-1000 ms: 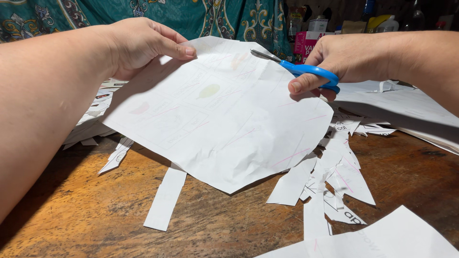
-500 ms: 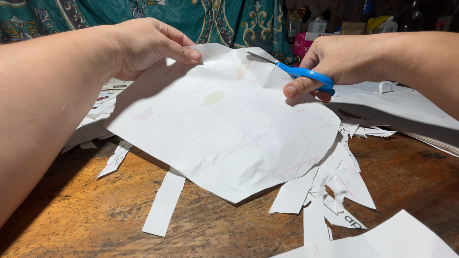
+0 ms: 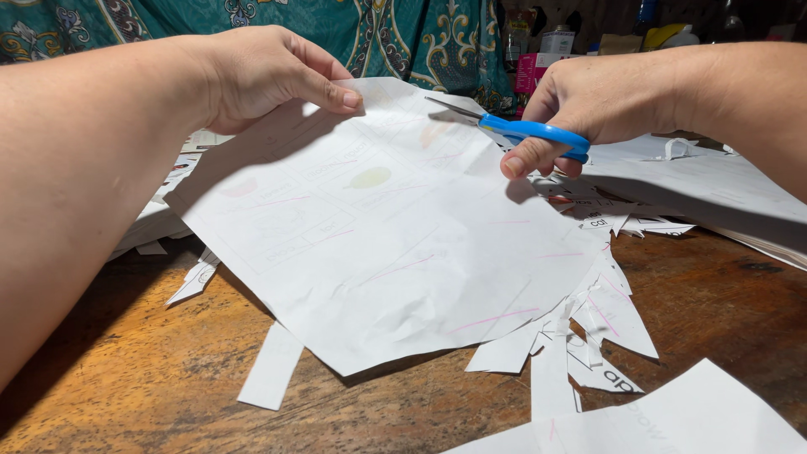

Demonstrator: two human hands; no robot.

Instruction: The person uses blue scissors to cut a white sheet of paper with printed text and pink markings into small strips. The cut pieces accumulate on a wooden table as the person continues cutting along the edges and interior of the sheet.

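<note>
Scissors [image 3: 513, 128], blue-handled in the right hand [image 3: 601, 101], now sit farther into the paper sheet's [image 3: 395, 244] top edge, while the left hand [image 3: 269, 71] pinches it above the worktop [image 3: 109, 378].

Bright light from upper left, hard shadows on paper sheet [image 3: 395, 244], bg dim, edges stretched.

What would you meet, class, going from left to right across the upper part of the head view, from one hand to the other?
Left hand pinching the paper's far edge → white paper sheet → blue-handled scissors → right hand holding them.
</note>
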